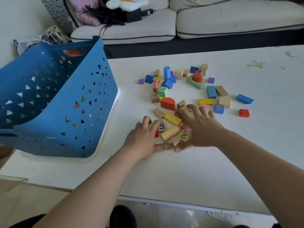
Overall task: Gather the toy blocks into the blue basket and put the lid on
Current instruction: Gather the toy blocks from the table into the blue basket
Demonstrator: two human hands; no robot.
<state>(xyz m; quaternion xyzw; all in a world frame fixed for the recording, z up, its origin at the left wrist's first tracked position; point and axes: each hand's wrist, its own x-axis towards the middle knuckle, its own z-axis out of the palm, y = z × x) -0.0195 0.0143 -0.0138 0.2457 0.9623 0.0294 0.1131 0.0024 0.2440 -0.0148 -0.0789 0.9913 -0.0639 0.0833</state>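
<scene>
A blue basket (54, 102) with triangle holes stands at the table's left, with several blocks showing through its wall. It appears to rest on a white lid (113, 102), whose edge shows along its right side. Many coloured toy blocks (189, 89) lie scattered in the middle of the table. My left hand (143, 139) and my right hand (197, 127) are cupped around a small heap of blocks (171, 129), fingers curled over them and thumbs almost touching at the near side. The heap includes a yellow brick, a wooden cylinder and number blocks.
The white table (213, 162) reaches from the near edge to the dark rug. A pale sofa (230, 18) with cushions, a plush toy and a black box stands behind it. A red cube (244, 113) and a blue wedge (244, 99) lie furthest right.
</scene>
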